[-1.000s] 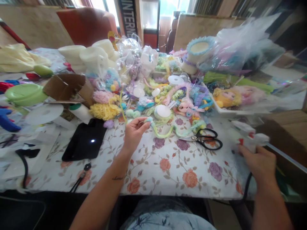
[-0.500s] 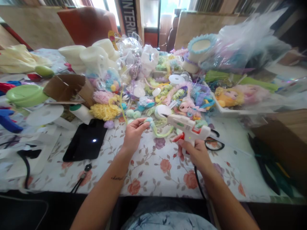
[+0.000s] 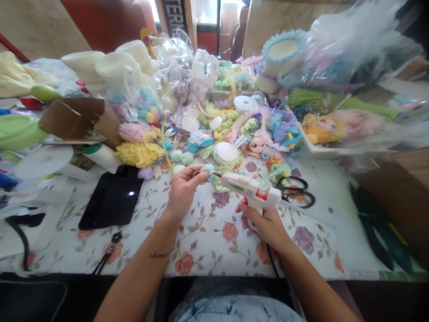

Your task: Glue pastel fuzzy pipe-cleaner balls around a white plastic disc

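Observation:
Between the thumb and fingers of my left hand is the pale blue end of a fuzzy chenille strip. Its light green length hangs down, partly hidden behind the glue gun. My right hand is closed round the handle of a white hot glue gun with red parts. The dark nozzle points left and sits right at the strip by my left fingertips; whether it touches cannot be made out. Black-handled scissors lie just right of the gun.
Soft dolls, yarn bundles and a white ribbon spool crowd the back of the flowered tablecloth. A black tablet lies at left, near an open cardboard box. Dark green pliers lie at right.
My right hand has brought the glue gun left and down, its nozzle now at the strip in my left hand. The scissors show more fully. The head view has tilted slightly down.

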The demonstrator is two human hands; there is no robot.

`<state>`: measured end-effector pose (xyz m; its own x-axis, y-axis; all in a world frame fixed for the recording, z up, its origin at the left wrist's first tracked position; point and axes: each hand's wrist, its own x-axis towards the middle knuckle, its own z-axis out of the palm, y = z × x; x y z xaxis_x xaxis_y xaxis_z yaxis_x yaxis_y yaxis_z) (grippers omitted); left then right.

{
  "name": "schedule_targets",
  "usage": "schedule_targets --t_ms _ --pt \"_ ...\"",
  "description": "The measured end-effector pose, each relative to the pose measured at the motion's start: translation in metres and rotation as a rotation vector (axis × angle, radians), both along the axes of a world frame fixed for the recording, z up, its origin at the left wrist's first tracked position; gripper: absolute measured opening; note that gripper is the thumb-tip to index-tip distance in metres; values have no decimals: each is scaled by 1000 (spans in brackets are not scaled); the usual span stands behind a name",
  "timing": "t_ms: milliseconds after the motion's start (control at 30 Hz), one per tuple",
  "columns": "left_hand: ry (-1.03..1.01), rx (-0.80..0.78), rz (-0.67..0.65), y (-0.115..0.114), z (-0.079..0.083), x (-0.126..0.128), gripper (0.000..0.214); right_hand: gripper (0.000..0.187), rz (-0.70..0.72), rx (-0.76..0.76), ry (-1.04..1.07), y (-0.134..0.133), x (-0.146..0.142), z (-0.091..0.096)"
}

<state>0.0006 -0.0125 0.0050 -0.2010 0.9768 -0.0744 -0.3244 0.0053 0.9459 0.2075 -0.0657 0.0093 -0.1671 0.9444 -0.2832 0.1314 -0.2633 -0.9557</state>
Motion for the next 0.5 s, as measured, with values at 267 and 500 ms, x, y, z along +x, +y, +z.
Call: schedule_targets --t_ms 267,500 --pt "3 16 -11 -1 -2 1 18 26 10 -33 -44 -1 1 0" --pt "-10 26 -20 -1 -2 0 17 27 12 -11 -57 -2 0 -1"
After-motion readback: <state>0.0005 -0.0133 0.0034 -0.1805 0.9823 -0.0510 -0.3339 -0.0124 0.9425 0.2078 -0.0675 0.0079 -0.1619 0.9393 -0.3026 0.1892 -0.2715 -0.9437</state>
